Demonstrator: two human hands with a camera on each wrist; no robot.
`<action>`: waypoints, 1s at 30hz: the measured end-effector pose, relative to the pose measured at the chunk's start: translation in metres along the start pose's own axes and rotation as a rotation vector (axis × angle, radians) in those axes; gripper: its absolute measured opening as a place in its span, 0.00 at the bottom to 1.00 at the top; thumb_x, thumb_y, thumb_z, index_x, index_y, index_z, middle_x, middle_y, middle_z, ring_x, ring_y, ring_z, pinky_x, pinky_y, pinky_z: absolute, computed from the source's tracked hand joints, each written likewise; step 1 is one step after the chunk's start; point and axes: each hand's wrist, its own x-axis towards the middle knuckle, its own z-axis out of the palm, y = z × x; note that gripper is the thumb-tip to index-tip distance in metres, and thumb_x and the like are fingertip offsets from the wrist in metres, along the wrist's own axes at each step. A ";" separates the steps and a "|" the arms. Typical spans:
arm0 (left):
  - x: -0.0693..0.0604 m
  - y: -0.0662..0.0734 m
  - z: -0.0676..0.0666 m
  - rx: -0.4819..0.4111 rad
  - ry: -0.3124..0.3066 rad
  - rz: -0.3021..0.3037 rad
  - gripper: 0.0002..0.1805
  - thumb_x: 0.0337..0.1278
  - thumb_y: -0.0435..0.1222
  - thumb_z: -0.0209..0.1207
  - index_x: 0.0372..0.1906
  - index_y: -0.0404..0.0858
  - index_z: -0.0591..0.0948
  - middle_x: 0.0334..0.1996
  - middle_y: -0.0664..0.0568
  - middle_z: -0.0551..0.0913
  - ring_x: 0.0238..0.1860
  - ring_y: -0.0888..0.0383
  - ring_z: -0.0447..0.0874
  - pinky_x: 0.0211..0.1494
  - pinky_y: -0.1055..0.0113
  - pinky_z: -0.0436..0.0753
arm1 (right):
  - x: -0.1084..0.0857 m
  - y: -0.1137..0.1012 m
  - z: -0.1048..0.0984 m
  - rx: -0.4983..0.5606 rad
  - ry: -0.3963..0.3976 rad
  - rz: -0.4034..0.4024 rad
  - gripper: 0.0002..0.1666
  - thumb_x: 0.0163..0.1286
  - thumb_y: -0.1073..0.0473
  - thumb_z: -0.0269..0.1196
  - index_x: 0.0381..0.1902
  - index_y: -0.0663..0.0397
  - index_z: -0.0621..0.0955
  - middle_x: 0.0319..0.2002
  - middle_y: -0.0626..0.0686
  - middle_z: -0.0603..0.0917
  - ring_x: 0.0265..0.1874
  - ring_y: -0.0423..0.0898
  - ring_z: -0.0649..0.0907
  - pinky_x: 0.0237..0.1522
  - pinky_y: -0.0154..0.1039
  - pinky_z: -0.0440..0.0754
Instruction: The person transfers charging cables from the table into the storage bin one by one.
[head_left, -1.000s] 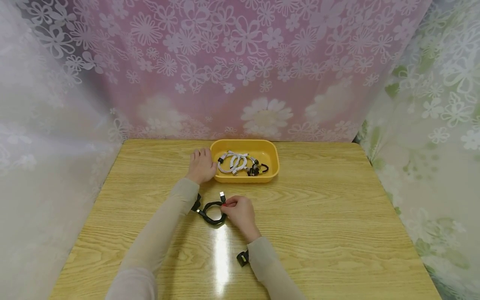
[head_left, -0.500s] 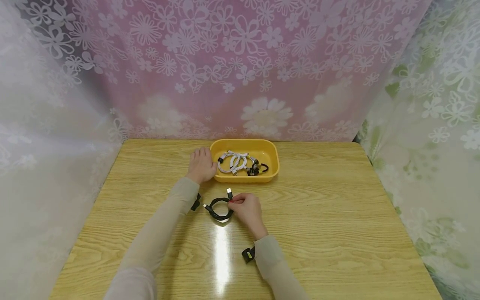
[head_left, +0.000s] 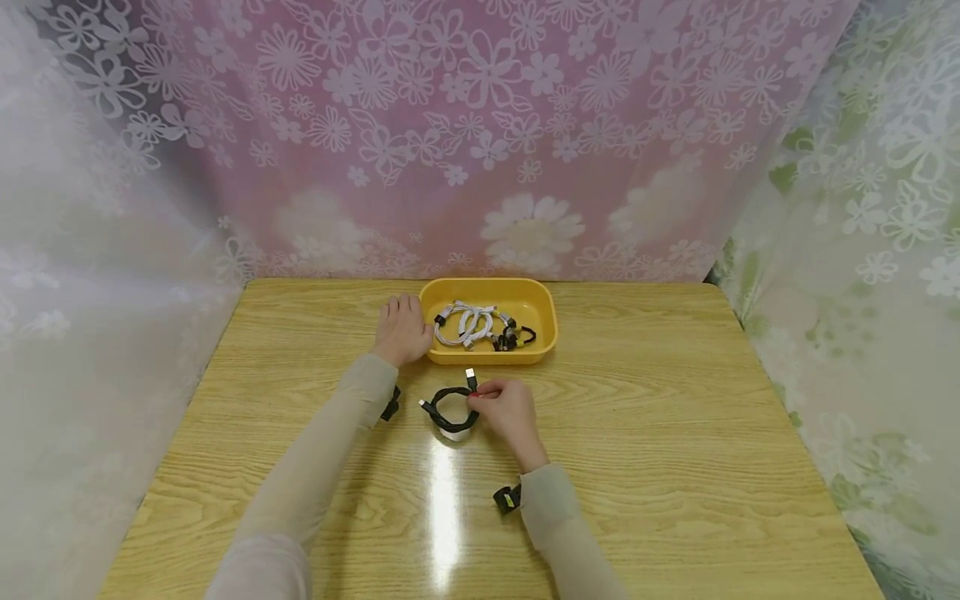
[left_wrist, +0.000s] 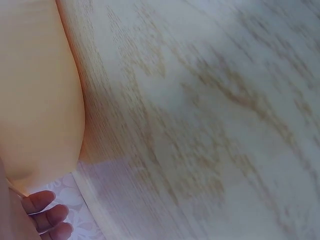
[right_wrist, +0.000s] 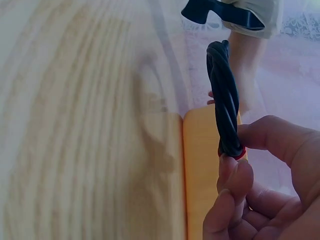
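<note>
In the head view my right hand (head_left: pixel 512 417) pinches a coiled black USB cable (head_left: pixel 437 421) at its right side. A light-coloured plug points up from the coil, and another connector sticks out to the left. The right wrist view shows the twisted black strands (right_wrist: pixel 225 100) between thumb and fingers, with a bit of red at the pinch. The coil is held above the table, in front of a yellow bin (head_left: pixel 491 358). My left hand (head_left: pixel 402 332) rests against the bin's left end, its fingers extended and thumb at the rim.
Inside the bin lie coiled white cables (head_left: pixel 467 340) and a small dark cable bundle (head_left: pixel 508 340) to their right. The wooden table (head_left: pixel 660 417) ends at a flowered curtain (head_left: pixel 525 150) behind the bin. Black straps circle both wrists.
My right hand has carried the coiled cable to the right and slightly away from me, nearer the bin. The left hand has stayed at the bin's left end.
</note>
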 end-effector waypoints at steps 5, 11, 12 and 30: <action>-0.001 0.001 -0.003 0.000 -0.009 -0.002 0.17 0.69 0.42 0.43 0.48 0.30 0.67 0.47 0.37 0.67 0.47 0.41 0.63 0.54 0.51 0.63 | 0.002 -0.001 -0.004 -0.012 0.016 0.001 0.06 0.52 0.62 0.73 0.28 0.57 0.87 0.23 0.49 0.84 0.21 0.41 0.78 0.24 0.34 0.73; -0.002 0.002 -0.004 -0.001 -0.023 -0.008 0.18 0.70 0.42 0.43 0.50 0.30 0.67 0.48 0.36 0.67 0.49 0.40 0.62 0.54 0.51 0.63 | 0.002 -0.004 -0.009 -0.008 0.009 0.011 0.07 0.53 0.61 0.73 0.29 0.58 0.87 0.24 0.49 0.84 0.21 0.42 0.78 0.24 0.35 0.73; -0.002 0.002 -0.004 -0.001 -0.025 -0.008 0.18 0.70 0.42 0.43 0.50 0.30 0.67 0.49 0.36 0.67 0.49 0.40 0.62 0.55 0.51 0.62 | 0.003 -0.004 -0.010 -0.004 0.008 0.014 0.08 0.53 0.61 0.73 0.30 0.58 0.87 0.24 0.50 0.84 0.21 0.42 0.78 0.24 0.35 0.73; -0.002 0.003 -0.004 -0.009 -0.020 -0.010 0.18 0.70 0.42 0.44 0.49 0.30 0.67 0.47 0.37 0.66 0.49 0.40 0.62 0.56 0.50 0.62 | 0.016 -0.012 -0.026 -0.005 0.028 -0.022 0.07 0.55 0.60 0.73 0.31 0.57 0.88 0.26 0.51 0.85 0.24 0.44 0.81 0.26 0.37 0.76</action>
